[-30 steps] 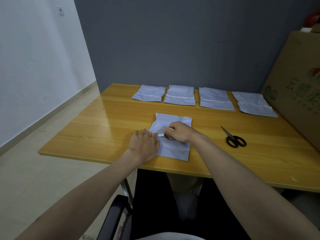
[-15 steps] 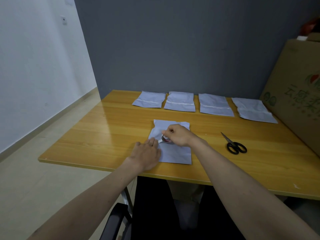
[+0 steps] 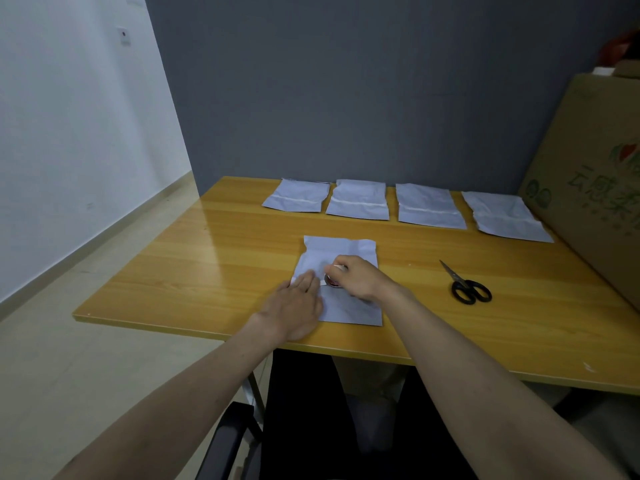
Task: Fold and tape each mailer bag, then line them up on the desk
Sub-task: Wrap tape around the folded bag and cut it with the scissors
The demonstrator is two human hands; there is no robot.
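A pale blue mailer bag [image 3: 341,249] lies flat near the front of the wooden desk [image 3: 214,258]. My left hand [image 3: 294,308] presses flat on its left edge, fingers straight, over a short strip of tape. My right hand [image 3: 356,277] grips a small tape roll [image 3: 333,281] that rests on the bag's middle; the hand hides most of the roll. Several folded, taped mailer bags [image 3: 356,204] lie side by side in a row along the desk's far edge.
Black-handled scissors [image 3: 465,285] lie on the desk to the right of the bag. A large cardboard box [image 3: 595,181] leans at the right end. A grey wall closes the far side. A black chair [image 3: 228,441] sits below the front edge.
The camera has tilted, so the desk sits lower in view. Both hands stay on the bag, the left hand's fingertips close to the tape roll.
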